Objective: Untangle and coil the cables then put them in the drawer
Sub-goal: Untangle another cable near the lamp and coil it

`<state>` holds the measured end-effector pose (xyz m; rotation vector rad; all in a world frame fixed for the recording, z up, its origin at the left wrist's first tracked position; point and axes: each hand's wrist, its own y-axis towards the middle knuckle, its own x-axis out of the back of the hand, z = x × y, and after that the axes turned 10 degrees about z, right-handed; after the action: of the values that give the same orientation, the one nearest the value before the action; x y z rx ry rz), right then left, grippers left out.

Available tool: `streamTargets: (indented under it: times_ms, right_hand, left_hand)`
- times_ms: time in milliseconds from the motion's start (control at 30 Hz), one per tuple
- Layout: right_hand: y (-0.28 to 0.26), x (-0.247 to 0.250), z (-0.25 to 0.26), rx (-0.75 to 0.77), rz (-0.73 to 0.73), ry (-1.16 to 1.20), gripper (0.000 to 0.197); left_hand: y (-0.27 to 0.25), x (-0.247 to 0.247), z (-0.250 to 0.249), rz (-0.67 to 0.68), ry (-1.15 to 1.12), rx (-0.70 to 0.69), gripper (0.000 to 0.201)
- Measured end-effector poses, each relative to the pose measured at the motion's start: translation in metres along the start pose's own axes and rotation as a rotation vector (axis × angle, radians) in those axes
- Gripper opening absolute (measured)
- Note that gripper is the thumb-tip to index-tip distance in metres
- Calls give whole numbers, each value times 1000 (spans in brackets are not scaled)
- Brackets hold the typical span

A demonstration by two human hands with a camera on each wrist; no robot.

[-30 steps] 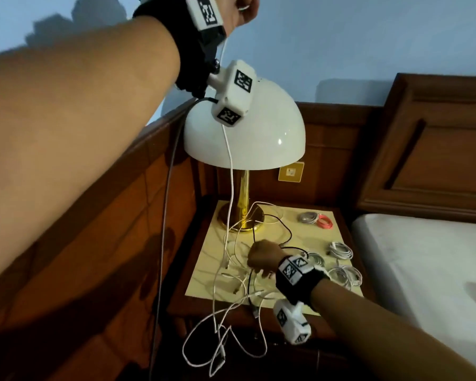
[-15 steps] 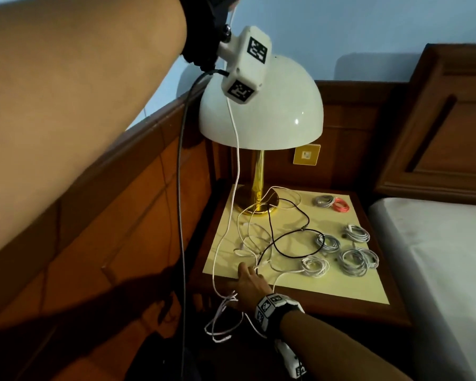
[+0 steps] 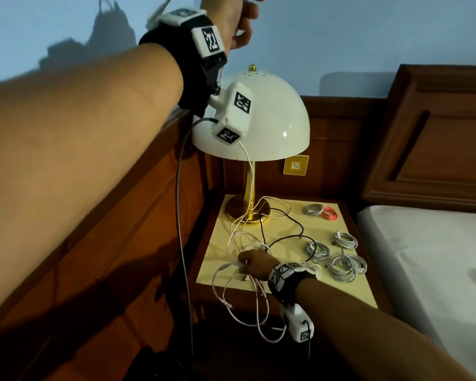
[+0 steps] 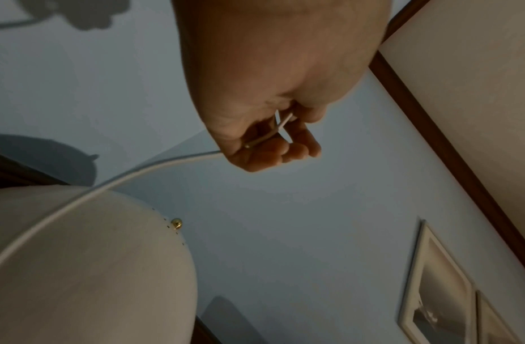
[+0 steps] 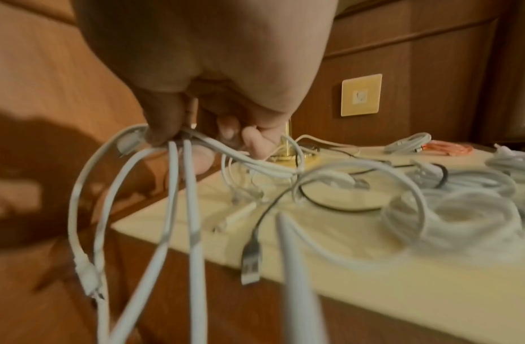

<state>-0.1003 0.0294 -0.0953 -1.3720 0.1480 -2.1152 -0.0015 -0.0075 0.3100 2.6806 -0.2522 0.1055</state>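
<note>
The left hand (image 4: 273,97) is raised high above the white lamp shade (image 3: 270,119), its fingers curled round the end of a thin white cable (image 4: 137,172); the short tip of that cable shows inside the fist in the left wrist view. From there the cable drops past the shade and down to the loose tangle (image 3: 248,243) on the counter (image 3: 341,292), in front of the lamp's brass base (image 3: 245,213).

The right hand (image 3: 254,265) sits low at the near left part of the counter's pale top, thumb and fingers pinched on a bunch of white strands (image 5: 181,163). Several of these hang as loops (image 3: 242,306) over the near edge in front of the dark wood below. A plug end (image 5: 250,265) on a dark lead dangles just off that edge in the right wrist view; which cable it belongs to is hard to tell, since the strands there are blurred. A thin black cable (image 3: 286,237) curls through the tangle on the top.

To the right of the tangle lie finished coils: a grey one (image 3: 313,209) and an orange one (image 3: 329,213) touching at the far right, a white coil (image 3: 345,239) nearer, another (image 3: 318,249) to its left, and a larger pair (image 3: 346,267) nearest. A bed (image 3: 429,259) stands to the right of the counter, and a yellow wall plate (image 3: 295,165) is fixed on the wood panel behind the lamp.
</note>
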Motion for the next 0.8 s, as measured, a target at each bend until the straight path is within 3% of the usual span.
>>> streamTargets:
  times_ms: [67,200,300,400,467,533,700,800]
  right_hand:
    - [-5,23,6,18,-59,137,8]
    - [-15,77,16,18,-263,447,31]
    - [-24,113,23,53,-465,637,32]
    - [-27,140,25,95,-661,806,28]
    - [-23,151,22,58,-744,773,28]
    - [-18,157,19,-49,-742,639,27]
    - [-15,150,12,-343,-467,365,20]
    - [-12,144,8,-357,-485,371,26]
  left_hand:
    - [-7,2,13,9,53,19,28]
    - [-13,4,36,26,164,29,42]
    - [-15,6,53,43,293,60,44]
    - [-27,11,73,82,383,142,44]
    - [-34,14,95,125,378,250,44]
    - [-42,15,122,151,332,404,45]
    - [-67,13,172,351,362,851,53]
    - [-75,8,192,414,465,841,41]
